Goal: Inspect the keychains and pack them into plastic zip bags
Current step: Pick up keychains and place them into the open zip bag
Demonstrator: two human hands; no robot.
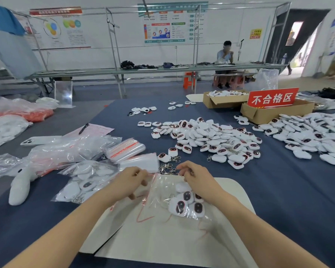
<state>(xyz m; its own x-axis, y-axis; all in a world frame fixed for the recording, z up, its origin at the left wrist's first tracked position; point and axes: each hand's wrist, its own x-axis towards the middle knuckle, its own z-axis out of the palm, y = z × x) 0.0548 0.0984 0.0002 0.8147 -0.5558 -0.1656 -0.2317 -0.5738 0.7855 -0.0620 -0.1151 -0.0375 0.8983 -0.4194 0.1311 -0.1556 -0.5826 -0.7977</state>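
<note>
While you look down from the head view, here is what lies in front of you:

Your left hand (pixel 132 180): it pinches the top edge of the zip bag (pixel 168 198), fingers pressed together on the plastic.
Your right hand (pixel 196 176): its fingers are curled down on the far top edge of the same bag, pressed on the plastic.
Zip bag: clear, with a red strip at the top. It lies on a white mat (pixel 162 242), between your two hands.
Keychains in the bag (pixel 188 203): a small bunch, white with dark faces, lying in the right part of the bag.
Loose clips (pixel 167 168): metal ones, just past your fingers.
Big pile of keychains (pixel 211 140): on the blue table (pixel 278 190), ahead and to your right.
Second pile (pixel 313 136): farther right, near the table edge.
Empty bags (pixel 128 149): a stack just ahead of your left hand.
Full bag (pixel 85 180): to your left, packed with keychains.
Red sign (pixel 272 98): it stands in a brown box (pixel 263 113) at the back right.
Phone (pixel 39 140): white, far left on the table.
</note>
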